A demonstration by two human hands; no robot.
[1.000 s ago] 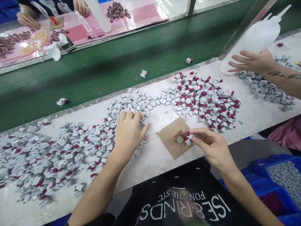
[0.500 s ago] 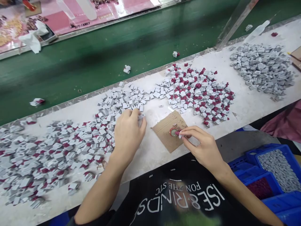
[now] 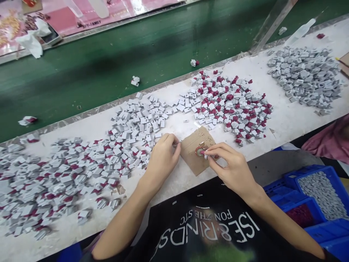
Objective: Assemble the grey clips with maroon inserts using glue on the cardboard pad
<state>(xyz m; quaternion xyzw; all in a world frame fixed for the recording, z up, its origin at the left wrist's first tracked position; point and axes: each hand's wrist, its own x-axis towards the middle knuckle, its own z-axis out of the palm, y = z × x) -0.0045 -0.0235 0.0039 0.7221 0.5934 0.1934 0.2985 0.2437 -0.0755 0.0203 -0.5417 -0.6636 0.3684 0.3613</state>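
My right hand (image 3: pixel 231 163) pinches a small grey-and-maroon plastic piece (image 3: pixel 205 154) between thumb and fingertips. It holds the piece at a small round red-rimmed dish (image 3: pixel 197 150), which rests on a square of brown cardboard (image 3: pixel 195 168). Just left of the cardboard is my left hand (image 3: pixel 165 156), its fingers curled and thumb close to the forefinger; whatever lies between them is too small to make out. Behind and left of that hand spreads a heap of pale grey pieces (image 3: pixel 136 116), running into a larger heap of grey-and-maroon pieces (image 3: pixel 54 182).
Another grey-and-maroon heap (image 3: pixel 231 105) lies behind the cardboard, and a grey heap (image 3: pixel 308 78) at far right beside a needle-tipped bottle (image 3: pixel 301 32). A green belt (image 3: pixel 103 69) carries several loose pieces. Blue bins (image 3: pixel 332 185) of parts stand low at right.
My left hand has moved right and slightly toward me, from the grey heap to the cardboard's left edge. My right hand has barely shifted, still pinching the piece. Pieces on the green belt have shifted left.
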